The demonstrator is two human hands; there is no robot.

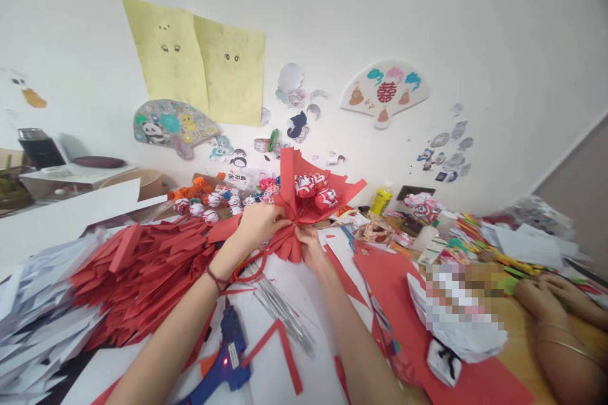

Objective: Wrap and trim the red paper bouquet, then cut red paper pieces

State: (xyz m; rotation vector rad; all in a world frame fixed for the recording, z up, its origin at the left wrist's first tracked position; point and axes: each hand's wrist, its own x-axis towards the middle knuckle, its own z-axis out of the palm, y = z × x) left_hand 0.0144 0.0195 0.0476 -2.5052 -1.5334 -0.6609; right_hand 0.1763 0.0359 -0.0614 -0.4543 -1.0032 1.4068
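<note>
A bouquet wrapped in red paper point(289, 174) stands upright in front of me, with several red-and-white flowers point(313, 186) showing inside its fanned top. My left hand point(262, 221) pinches the gathered neck from the left. From the right, my right hand point(311, 247) has its fingers closed on the same neck, just above the flared, pleated bottom. Beneath my left wrist is an orange-red loop handle point(251, 275), seemingly of scissors. A blue glue gun point(230, 354) with a glowing red light lies near my left forearm, and thin wire stems point(282, 313) lie between my arms.
A heap of folded red paper strips point(137, 272) lies left, beside white strips point(42, 310). More paper flowers point(209, 205) rest by the wall. At right are red sheets point(394, 291), a yellow bottle point(381, 199) and another person's hands point(546, 300) among craft supplies.
</note>
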